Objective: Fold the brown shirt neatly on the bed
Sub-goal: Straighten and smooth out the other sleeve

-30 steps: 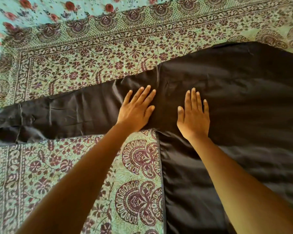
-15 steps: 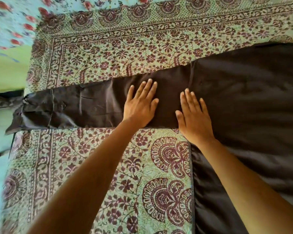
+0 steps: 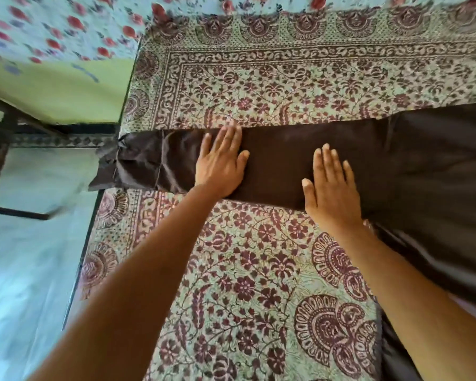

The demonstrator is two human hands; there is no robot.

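Observation:
The brown shirt [image 3: 429, 171] lies spread flat on the bed, its body at the right and one long sleeve [image 3: 275, 166] stretched leftward to the bed's edge. The cuff [image 3: 113, 166] hangs slightly over that edge. My left hand [image 3: 221, 163] lies flat on the sleeve near its middle, fingers straight. My right hand [image 3: 331, 188] presses flat on the sleeve closer to the shirt body, fingers straight and slightly spread. Neither hand grips the cloth.
The bed is covered by a green sheet with a maroon floral print [image 3: 259, 270]. Its left edge [image 3: 94, 215] drops to a pale floor [image 3: 25, 257]. A dark metal frame [image 3: 0, 160] stands at the far left, and a floral cloth [image 3: 52, 28] lies beyond.
Both hands have slid leftward along the sleeve toward the cuff, the left one farther, so they are wider apart. The view has swung left, showing the bed's edge and the floor.

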